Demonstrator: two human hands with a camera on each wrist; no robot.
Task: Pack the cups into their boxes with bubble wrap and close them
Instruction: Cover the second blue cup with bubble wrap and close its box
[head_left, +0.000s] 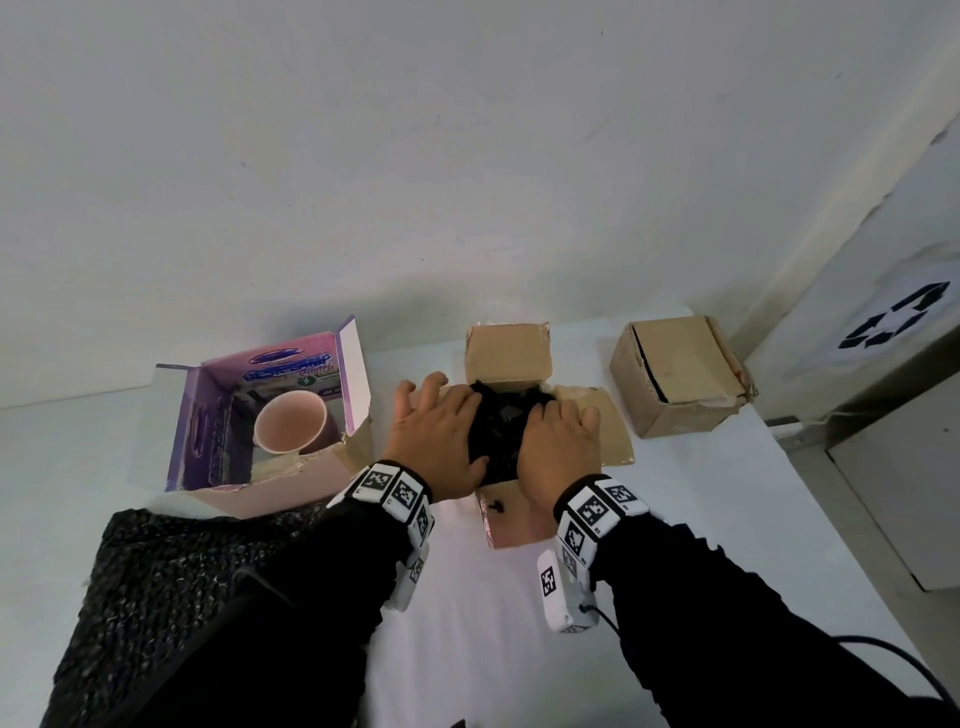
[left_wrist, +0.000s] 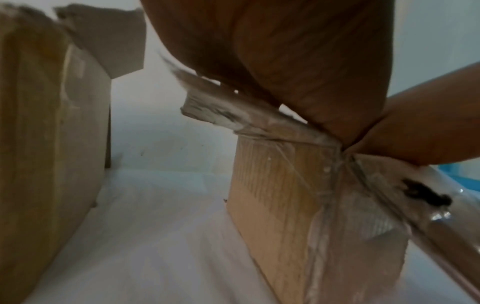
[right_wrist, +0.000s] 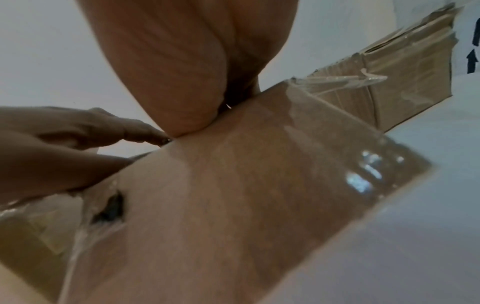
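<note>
An open brown box (head_left: 506, 353) stands mid-table with its flaps spread; its side wall (left_wrist: 272, 195) and taped near flap (right_wrist: 259, 195) fill the wrist views. A black bubble-wrap bundle (head_left: 501, 426) sits in its mouth. My left hand (head_left: 441, 431) lies flat on the bundle's left side with fingers spread. My right hand (head_left: 556, 447) presses on its right side, fingertips hidden in the wrap. Whatever is inside the bundle is hidden. A pink cup (head_left: 291, 428) lies tilted, unwrapped, in an open purple box (head_left: 197, 421) to the left.
A closed brown box (head_left: 675, 374) sits at the back right, close to the open one. A sheet of black bubble wrap (head_left: 182, 597) lies at the near left under my left sleeve. A white cabinet (head_left: 883, 415) borders the table on the right, a wall behind.
</note>
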